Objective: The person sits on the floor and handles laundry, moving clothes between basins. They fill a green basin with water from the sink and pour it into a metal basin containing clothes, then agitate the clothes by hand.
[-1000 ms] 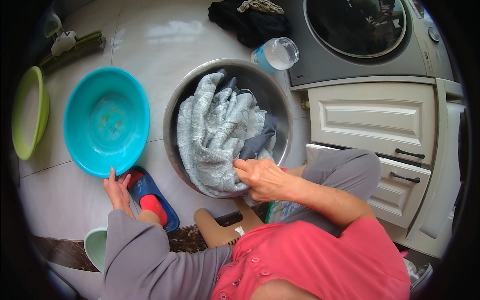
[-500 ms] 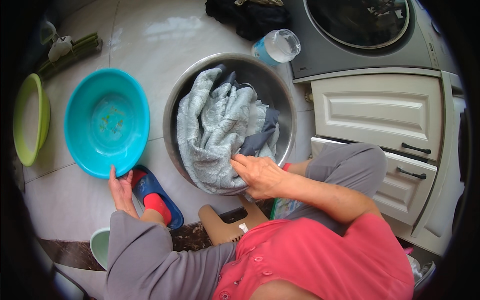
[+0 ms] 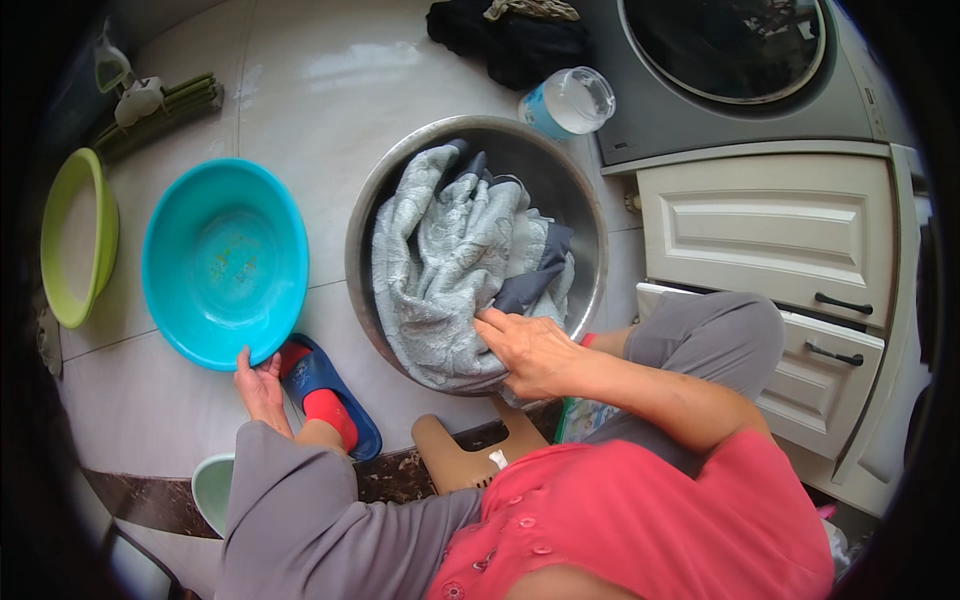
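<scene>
My left hand [image 3: 263, 388] grips the near rim of a turquoise plastic basin [image 3: 170, 310], thumb over the edge and the other fingers partly beneath it. Only a faint printed pattern shows on the basin's bottom. To the right stands a large round metal basin [image 3: 592, 200] holding a bunched grey patterned cloth [image 3: 450, 270] with darker grey parts. My right hand [image 3: 530, 352] has its fingers closed on the cloth near the metal basin's front edge. Its fingertips are partly lost in the folds.
A lime-green basin [image 3: 105, 235] leans at the far left. Behind the metal basin are a clear jar of white stuff [image 3: 575, 103] and dark cloth [image 3: 515, 45]. White drawers [image 3: 760, 235] and a grey front-loading washer [image 3: 640, 120] stand right. My blue slipper [image 3: 350, 405] is beside the turquoise basin.
The whole view has shifted slightly, so things sit a little lower and further right. Both hands keep their hold, and the cloth looks unchanged.
</scene>
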Available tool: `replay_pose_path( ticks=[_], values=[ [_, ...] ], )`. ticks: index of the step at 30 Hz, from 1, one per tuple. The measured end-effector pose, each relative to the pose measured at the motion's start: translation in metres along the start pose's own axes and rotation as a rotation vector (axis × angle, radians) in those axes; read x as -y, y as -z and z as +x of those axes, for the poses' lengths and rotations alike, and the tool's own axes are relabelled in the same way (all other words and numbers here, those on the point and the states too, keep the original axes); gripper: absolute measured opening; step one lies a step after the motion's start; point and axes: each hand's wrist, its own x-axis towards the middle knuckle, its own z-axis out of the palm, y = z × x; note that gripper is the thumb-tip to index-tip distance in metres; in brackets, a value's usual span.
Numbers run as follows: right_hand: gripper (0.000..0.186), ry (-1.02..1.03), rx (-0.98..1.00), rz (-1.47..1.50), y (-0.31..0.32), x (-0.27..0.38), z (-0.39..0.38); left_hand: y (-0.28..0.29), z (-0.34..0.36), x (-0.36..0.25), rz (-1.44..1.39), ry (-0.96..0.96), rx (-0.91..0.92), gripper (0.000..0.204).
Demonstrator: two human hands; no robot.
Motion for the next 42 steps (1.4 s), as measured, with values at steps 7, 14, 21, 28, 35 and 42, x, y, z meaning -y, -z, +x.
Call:
replay_pose_path(
  ticks=[7,14,21,28,35,42],
  values=[
    [0.064,-0.011,0.060,-0.008,0.002,0.000,0.005,0.006,-0.006,-0.004,-0.018,-0.021,-0.051,0.031],
    [0.071,-0.014,0.030,0.041,0.007,0.000,0.003,0.023,-0.022,-0.025,-0.157,-0.069,-0.220,0.027],
    [0.076,-0.039,0.077,0.040,0.009,-0.001,0.008,0.076,-0.054,-0.065,-0.225,-0.103,-0.325,0.027],
    [0.076,-0.084,0.101,0.010,0.012,0.000,0.007,0.046,-0.063,-0.077,-0.088,-0.147,-0.349,0.025],
    [0.060,-0.068,0.053,0.074,0.011,0.000,0.003,-0.014,-0.030,-0.068,-0.035,-0.110,-0.183,0.026],
    [0.074,-0.035,0.046,0.055,0.008,-0.005,0.000,-0.048,0.021,-0.068,-0.002,-0.065,-0.080,0.024]
  ],
)
